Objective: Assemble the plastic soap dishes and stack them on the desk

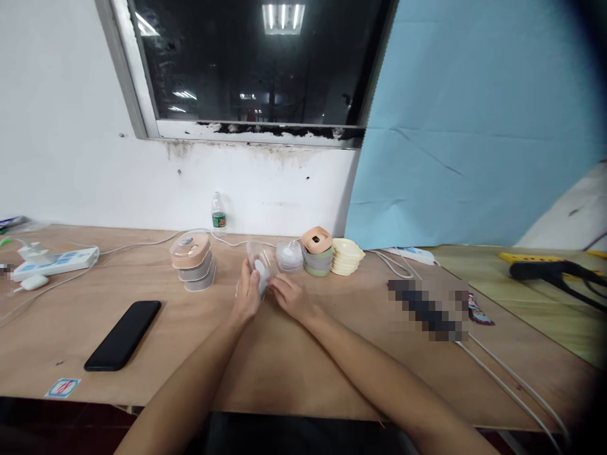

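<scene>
Left hand [247,296] clasps the clear plastic [266,256] tilted up, presumably to steady it while our right hand [291,298] pinches its edge, we judge.

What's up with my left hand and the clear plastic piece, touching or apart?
Touching: the head view shows your left hand holding the clear plastic piece, thumb against its face.
</scene>
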A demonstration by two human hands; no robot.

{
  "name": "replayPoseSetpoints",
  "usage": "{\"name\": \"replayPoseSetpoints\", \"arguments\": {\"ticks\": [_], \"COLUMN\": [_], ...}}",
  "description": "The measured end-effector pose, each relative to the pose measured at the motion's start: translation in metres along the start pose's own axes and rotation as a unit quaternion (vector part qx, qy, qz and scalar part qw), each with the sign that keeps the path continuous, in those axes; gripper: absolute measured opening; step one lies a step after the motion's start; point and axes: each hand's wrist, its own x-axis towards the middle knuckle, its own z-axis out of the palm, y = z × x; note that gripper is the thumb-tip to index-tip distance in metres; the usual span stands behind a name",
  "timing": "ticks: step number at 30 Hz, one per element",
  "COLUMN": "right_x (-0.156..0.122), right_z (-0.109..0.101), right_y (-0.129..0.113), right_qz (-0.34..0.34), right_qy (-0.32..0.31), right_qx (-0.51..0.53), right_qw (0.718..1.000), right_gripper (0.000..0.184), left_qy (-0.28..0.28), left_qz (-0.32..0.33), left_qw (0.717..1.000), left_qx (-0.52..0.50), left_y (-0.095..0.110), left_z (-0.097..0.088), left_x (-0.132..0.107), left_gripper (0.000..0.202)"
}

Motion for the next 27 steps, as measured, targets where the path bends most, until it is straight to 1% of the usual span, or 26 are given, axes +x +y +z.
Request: {"name": "replayPoseSetpoints", "arguments": {"ticks": [2, 3, 5, 6, 8, 9, 11, 13, 14, 16, 18, 20, 22, 24, 26, 27], "right_x": [0.005, 0.008, 0.016, 0.020, 0.025, 0.025, 0.021, 0.014, 0.010, 0.002, -0.003, -0.005, -0.005, -0.005, -0.006, -0.006], "right_z": [-0.003, -0.004, -0.006, -0.006, -0.005, -0.004, -0.002, -0.001, -0.002, -0.004, -0.008, -0.011, -0.010, -0.007, -0.002, 0.001], "right_y": [0.012, 0.020, 0.035, 0.043, 0.055, 0.060, 0.066, 0.067, 0.066, 0.060, 0.051, 0.040, 0.027, 0.015, 0.005, 0.001], "right_qz": [0.039, 0.059, 0.093, 0.109, 0.139, 0.151, 0.167, 0.170, 0.168, 0.159, 0.155, 0.155, 0.140, 0.109, 0.079, 0.069], "right_qy": [0.033, 0.047, 0.064, 0.065, 0.063, 0.061, 0.063, 0.073, 0.079, 0.086, 0.079, 0.055, 0.012, -0.037, -0.071, -0.079], "right_qx": [-0.022, -0.034, -0.057, -0.068, -0.086, -0.092, -0.095, -0.087, -0.079, -0.058, -0.032, -0.003, 0.024, 0.041, 0.046, 0.046], "right_qw": [0.998, 0.997, 0.992, 0.990, 0.985, 0.982, 0.979, 0.979, 0.979, 0.982, 0.984, 0.986, 0.990, 0.993, 0.993, 0.993], "right_gripper": [0.030, 0.030, 0.031, 0.031, 0.033, 0.033, 0.034, 0.033, 0.033, 0.029, 0.025, 0.022, 0.021, 0.024, 0.031, 0.030], "left_qy": [-0.004, -0.010, -0.036, -0.052, -0.090, -0.113, -0.149, -0.163, -0.161, -0.148, -0.129, -0.102, -0.069, -0.049, -0.051, -0.055], "left_qz": [0.020, 0.022, 0.005, -0.008, -0.037, -0.050, -0.071, -0.076, -0.072, -0.066, -0.070, -0.074, -0.062, -0.038, -0.019, -0.015], "left_qw": [0.995, 0.986, 0.953, 0.934, 0.903, 0.893, 0.883, 0.884, 0.889, 0.908, 0.937, 0.966, 0.987, 0.996, 0.998, 0.998], "left_qx": [0.095, 0.163, 0.300, 0.353, 0.417, 0.433, 0.440, 0.431, 0.422, 0.386, 0.318, 0.227, 0.133, 0.057, 0.007, -0.007], "left_y": [-0.003, -0.005, -0.008, -0.009, -0.010, -0.010, -0.010, -0.008, -0.007, -0.005, -0.004, -0.004, -0.004, -0.006, -0.008, -0.008], "left_z": [-0.008, -0.012, -0.016, -0.018, -0.018, -0.018, -0.018, -0.018, -0.018, -0.018, -0.017, -0.014, -0.011, -0.007, -0.005, -0.004], "left_x": [0.005, 0.006, 0.008, 0.008, 0.006, 0.005, 0.004, 0.003, 0.004, 0.004, 0.006, 0.007, 0.006, 0.005, 0.003, 0.002], "left_gripper": [0.055, 0.057, 0.060, 0.062, 0.069, 0.073, 0.076, 0.075, 0.072, 0.068, 0.066, 0.066, 0.066, 0.062, 0.059, 0.059]}}
